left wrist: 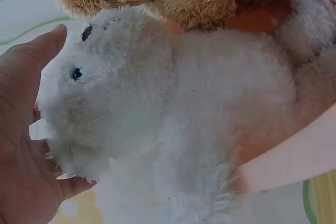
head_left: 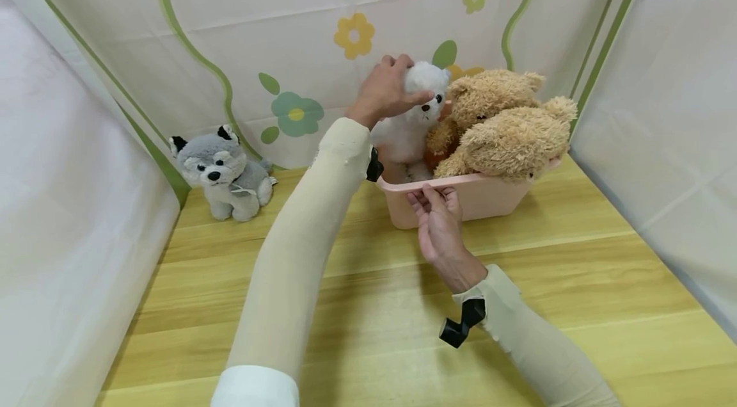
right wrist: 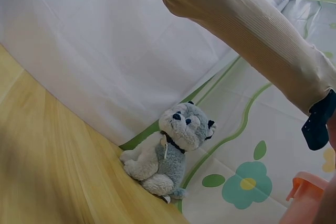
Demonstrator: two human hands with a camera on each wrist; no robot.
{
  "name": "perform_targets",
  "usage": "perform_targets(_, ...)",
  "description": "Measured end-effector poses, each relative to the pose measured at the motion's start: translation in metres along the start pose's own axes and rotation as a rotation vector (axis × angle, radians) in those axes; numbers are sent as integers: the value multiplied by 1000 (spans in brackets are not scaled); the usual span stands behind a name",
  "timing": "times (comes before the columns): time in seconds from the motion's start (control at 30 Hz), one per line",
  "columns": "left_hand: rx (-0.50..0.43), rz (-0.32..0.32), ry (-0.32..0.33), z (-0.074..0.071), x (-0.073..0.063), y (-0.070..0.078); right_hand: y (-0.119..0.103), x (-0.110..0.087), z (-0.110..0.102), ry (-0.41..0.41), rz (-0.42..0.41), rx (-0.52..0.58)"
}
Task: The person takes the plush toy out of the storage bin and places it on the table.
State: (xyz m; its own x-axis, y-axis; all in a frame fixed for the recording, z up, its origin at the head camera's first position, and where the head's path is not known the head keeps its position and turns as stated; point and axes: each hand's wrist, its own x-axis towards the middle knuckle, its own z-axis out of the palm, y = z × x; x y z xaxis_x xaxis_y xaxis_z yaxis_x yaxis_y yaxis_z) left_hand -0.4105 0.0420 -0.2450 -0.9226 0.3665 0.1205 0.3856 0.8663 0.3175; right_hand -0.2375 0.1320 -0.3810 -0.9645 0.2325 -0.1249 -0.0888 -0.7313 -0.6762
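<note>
A white plush toy [head_left: 403, 135] sits upright in the left end of a pink plastic storage bin [head_left: 489, 199]. My left hand [head_left: 388, 90] grips its head from above, thumb across the face and fingers behind. The left wrist view shows the thumb and fingers of that hand [left wrist: 26, 124] around the head of the white plush toy [left wrist: 226, 87]. At the bin's front, my right hand [head_left: 440, 224] pinches the rim, thumb on top and fingers curled beneath. Two curly tan teddy bears [head_left: 518, 141] lean together in the bin, right of the white toy.
A grey and white husky plush [head_left: 221, 173] sits on the wooden table [head_left: 368, 330] at the far left. Behind the bin hangs a flower-print cloth [head_left: 230, 4]. White cloths enclose the left side [head_left: 75, 170] and the right side [head_left: 673, 125].
</note>
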Motion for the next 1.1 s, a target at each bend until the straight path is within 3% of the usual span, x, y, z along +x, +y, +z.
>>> perform_targets(0.67,-55,35,-24,6,3,6,0,1,-1,-7,-2,1)
perform_targets(1.1,-72,49,15,7,3,1,-1,3,-2,-2,0,15)
